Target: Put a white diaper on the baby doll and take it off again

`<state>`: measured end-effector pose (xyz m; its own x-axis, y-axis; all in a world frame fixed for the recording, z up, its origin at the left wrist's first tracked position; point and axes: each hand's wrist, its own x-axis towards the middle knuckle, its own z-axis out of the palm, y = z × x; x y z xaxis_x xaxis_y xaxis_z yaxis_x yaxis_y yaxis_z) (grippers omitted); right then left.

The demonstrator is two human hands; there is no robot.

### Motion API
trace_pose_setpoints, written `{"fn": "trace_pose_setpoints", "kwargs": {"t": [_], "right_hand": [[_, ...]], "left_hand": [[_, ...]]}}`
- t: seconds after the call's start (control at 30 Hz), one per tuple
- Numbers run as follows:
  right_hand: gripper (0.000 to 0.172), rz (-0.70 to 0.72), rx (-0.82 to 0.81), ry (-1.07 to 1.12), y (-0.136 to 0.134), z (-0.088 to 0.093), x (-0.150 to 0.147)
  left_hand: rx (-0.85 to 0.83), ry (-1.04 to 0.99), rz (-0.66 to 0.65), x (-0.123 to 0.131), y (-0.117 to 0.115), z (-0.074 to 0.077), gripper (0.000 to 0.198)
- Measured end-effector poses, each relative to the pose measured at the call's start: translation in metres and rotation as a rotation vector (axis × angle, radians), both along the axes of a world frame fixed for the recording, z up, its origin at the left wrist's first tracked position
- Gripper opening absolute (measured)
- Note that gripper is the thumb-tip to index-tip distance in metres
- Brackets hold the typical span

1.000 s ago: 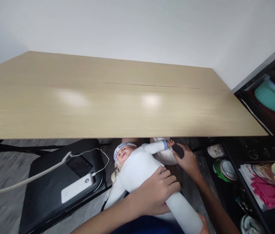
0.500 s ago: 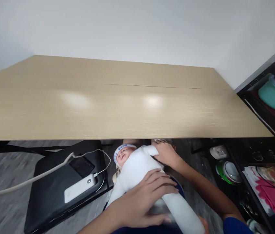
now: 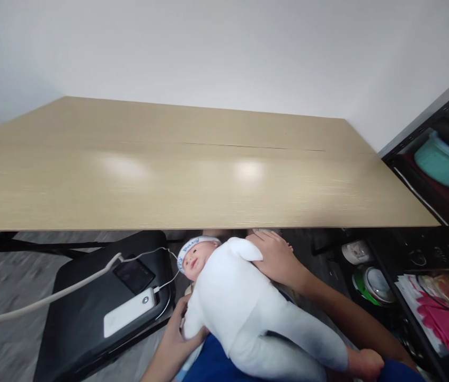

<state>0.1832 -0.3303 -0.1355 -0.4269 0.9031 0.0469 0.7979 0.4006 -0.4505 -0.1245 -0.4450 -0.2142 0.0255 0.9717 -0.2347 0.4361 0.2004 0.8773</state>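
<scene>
A baby doll (image 3: 230,294) lies on its back across my lap, in a white one-piece suit and a white cap (image 3: 196,245) with blue lettering. Its head points to the upper left, and a bare foot shows at the lower right. My left hand (image 3: 178,331) is closed round the doll's arm on the near side, thumb in front and fingers partly hidden behind the sleeve. At the far sleeve, by the table edge, my right hand (image 3: 278,259) grips the doll's other arm; some of its fingers are hidden.
A wooden table (image 3: 192,185) stands in front, its edge just above the doll. To the left, a black padded seat (image 3: 77,307) carries a white power bank (image 3: 129,313), cables and a dark device (image 3: 133,273). At right, a black shelf holds a teal container (image 3: 447,164) and pink cloth (image 3: 442,323).
My left hand has moved off the doll's belly, down and left to its near arm. The doll's legs and foot now show more fully. My right hand stays at the far arm.
</scene>
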Motion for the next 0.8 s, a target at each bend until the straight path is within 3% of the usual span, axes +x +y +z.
{"fn": "trace_pose_setpoints", "kwargs": {"t": [0.13, 0.23, 0.37, 0.47, 0.63, 0.8], "right_hand": [[0.029, -0.006, 0.087, 0.142, -0.013, 0.028, 0.017], [0.031, -0.072, 0.099, 0.170, -0.012, 0.049, 0.033], [0.022, -0.198, 0.105, 0.116, 0.013, 0.067, 0.054], [0.016, -0.319, 0.125, 0.040, 0.045, 0.066, 0.068], [0.019, -0.448, 0.118, -0.094, 0.098, 0.043, 0.090], [0.030, -0.440, 0.165, -0.153, 0.131, 0.013, 0.114]], "left_hand": [[0.072, -0.046, 0.089, 0.004, -0.002, 0.033, 0.060], [0.111, 0.000, 0.019, 0.001, 0.023, 0.064, 0.067], [0.172, 0.165, -0.198, -0.001, 0.094, 0.109, 0.072], [0.241, 0.231, -0.368, 0.007, 0.159, 0.134, 0.076], [0.289, 0.276, -0.524, 0.031, 0.256, 0.144, 0.070], [0.300, 0.522, -0.417, 0.039, 0.309, 0.133, 0.070]]}}
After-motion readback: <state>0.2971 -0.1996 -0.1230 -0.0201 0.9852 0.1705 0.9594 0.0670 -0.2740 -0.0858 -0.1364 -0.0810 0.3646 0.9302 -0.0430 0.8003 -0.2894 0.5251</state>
